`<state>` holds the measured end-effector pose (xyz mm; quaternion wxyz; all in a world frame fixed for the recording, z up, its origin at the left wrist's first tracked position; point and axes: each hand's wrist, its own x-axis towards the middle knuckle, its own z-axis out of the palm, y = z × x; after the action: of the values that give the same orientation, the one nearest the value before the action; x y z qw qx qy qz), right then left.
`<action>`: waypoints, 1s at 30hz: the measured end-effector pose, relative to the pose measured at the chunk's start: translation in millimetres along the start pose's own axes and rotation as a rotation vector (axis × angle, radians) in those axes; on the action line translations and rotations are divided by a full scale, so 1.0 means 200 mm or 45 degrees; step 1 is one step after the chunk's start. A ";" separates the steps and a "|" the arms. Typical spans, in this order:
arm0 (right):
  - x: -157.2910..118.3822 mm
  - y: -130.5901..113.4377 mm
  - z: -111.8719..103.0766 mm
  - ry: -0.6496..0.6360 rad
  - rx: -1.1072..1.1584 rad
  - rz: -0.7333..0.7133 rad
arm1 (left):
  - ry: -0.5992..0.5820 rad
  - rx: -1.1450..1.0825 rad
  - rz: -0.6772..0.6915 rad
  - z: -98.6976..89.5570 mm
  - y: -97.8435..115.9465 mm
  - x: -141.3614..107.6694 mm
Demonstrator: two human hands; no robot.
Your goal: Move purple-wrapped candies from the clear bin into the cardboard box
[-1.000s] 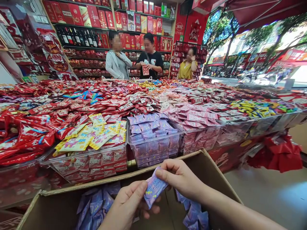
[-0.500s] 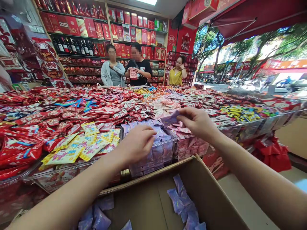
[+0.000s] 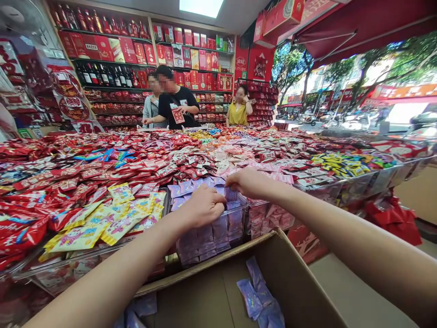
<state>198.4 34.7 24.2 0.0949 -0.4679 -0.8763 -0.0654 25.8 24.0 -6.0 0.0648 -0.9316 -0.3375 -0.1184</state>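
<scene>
My left hand [image 3: 206, 207] is over the near side of a clear bin [image 3: 241, 207] filled with purple packets [image 3: 186, 187]. Its fingers are curled together, and what they hold, if anything, is hidden. At the bin's back right corner, my right hand [image 3: 244, 182] pinches a purple packet that lies among the others, mostly covered by the fingers. Below both arms an open cardboard box [image 3: 201, 291] holds more purple packets [image 3: 256, 296] at its right and lower left.
Yellow and white packets [image 3: 116, 214] fill the bin on the left. Pink packets [image 3: 269, 216] lie right of the purple ones. Red packets spread behind. Three people stand beyond the display, one in a black shirt [image 3: 174, 102] holding a red packet. Stocked shelves line the back.
My right hand has moved left and down with its purple packet, into the bin. My left hand has shifted slightly right. The person in black has leaned left, reaching an arm out.
</scene>
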 end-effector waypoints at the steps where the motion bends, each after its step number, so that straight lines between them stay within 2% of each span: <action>1: 0.01 0.00 -0.01 -0.073 -0.015 -0.021 | -0.005 -0.018 0.006 0.00 0.00 0.00; 4: 0.05 -0.01 -0.02 -0.192 -0.026 -0.059 | -0.013 -0.066 0.013 0.00 0.01 0.00; 11: 0.09 -0.04 -0.01 -0.292 -0.019 -0.107 | -0.009 -0.174 -0.002 0.00 0.00 0.00; 21: 0.07 -0.04 0.00 -0.293 0.014 -0.083 | 0.033 -0.293 -0.074 -0.01 0.02 0.00; 30: 0.07 -0.08 -0.01 -0.341 0.020 -0.091 | 0.077 -0.398 -0.236 0.00 0.01 -0.01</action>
<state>178.2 37.5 28.1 -0.0217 -0.4400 -0.8977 0.0010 25.6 20.3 -7.5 -0.0817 -0.8913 -0.3973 -0.2029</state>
